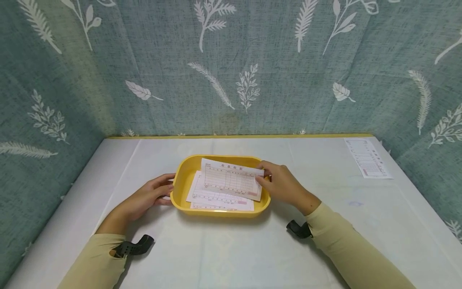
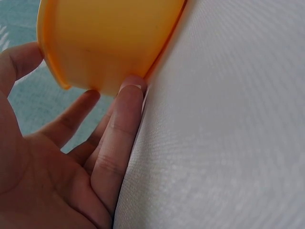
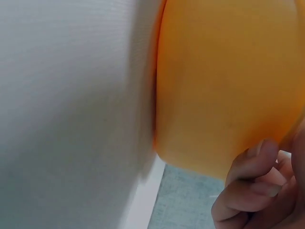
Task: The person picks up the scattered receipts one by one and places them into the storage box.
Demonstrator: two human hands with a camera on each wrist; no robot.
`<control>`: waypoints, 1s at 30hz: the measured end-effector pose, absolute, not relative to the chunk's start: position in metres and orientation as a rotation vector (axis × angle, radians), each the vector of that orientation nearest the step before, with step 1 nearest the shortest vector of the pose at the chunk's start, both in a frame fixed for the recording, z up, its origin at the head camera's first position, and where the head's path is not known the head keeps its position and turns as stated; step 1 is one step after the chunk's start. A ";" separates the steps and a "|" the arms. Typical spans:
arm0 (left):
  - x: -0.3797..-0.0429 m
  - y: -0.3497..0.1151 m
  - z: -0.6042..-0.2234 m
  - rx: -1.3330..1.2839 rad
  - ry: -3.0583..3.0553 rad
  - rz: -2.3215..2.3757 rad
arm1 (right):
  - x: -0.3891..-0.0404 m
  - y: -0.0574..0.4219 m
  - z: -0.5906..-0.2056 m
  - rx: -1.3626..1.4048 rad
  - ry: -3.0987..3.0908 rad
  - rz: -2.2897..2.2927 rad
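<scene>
Right sleeve [image 1: 353,245]: pale yellow-green, running back from the right fingers toward the viewer, a black strap [image 1: 299,229] at its cuff
Left sleeve [image 1: 90,261]: of like cloth, behind the left fingers, with a second strap [image 1: 135,247]
Left hand [image 1: 146,196]: fingers spread and nearly straight, their tips touching the outside of the yellow basin [image 1: 183,180] at its left end, the lowest of them close to the white table [image 1: 223,249]
Right hand [image 1: 285,182]: thumb and fingers pinch the right edge of the held slip [image 1: 231,178], thumb on the printed face; the other fingers curl beside the basin's right end
Held slip: leftward from the pinching fingers, tilted inside the basin's outline, above the lower slips [image 1: 195,192]; whether its bottom edge touches them cannot be told
Lower slips: overlapping inside the basin, between the two hands' fingers
Handling, slip: probably very light, limp and easily creased or torn; a soft pinch at an edge or corner should suffice, though sheets may cling together
Handling, basin: apparently smooth, light, fairly stiff plastic, apt to slide; best steadied at its end walls or rim
Loose slip [image 1: 368,158]: on the table, beyond the right fingers and well apart from them
Patterned cloth [image 1: 231,80]: upright, past all the fingers, at the table's far edge
</scene>
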State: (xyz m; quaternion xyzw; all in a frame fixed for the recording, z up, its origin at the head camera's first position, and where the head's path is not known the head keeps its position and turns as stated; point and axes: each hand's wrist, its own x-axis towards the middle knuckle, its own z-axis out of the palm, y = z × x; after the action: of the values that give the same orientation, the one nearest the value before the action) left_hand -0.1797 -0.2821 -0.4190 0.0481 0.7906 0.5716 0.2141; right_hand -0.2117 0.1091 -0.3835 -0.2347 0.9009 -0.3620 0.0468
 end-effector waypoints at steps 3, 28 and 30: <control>-0.180 -0.282 -0.419 0.124 2.192 1.585 | -0.212 0.106 -0.383 -0.677 2.757 -1.073; -0.178 -0.280 -0.417 0.151 2.180 1.614 | -0.225 0.084 -0.374 -0.558 2.762 -0.584; -0.178 -0.280 -0.418 0.153 2.186 1.608 | -0.227 0.084 -0.373 -0.548 2.735 -0.574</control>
State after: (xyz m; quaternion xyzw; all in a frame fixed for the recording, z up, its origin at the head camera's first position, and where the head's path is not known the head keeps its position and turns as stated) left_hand -0.1783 -0.2802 -0.4177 0.0549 0.7862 0.5785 0.2102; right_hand -0.2268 0.0836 -0.3729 -0.1904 0.9500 -0.1993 0.1466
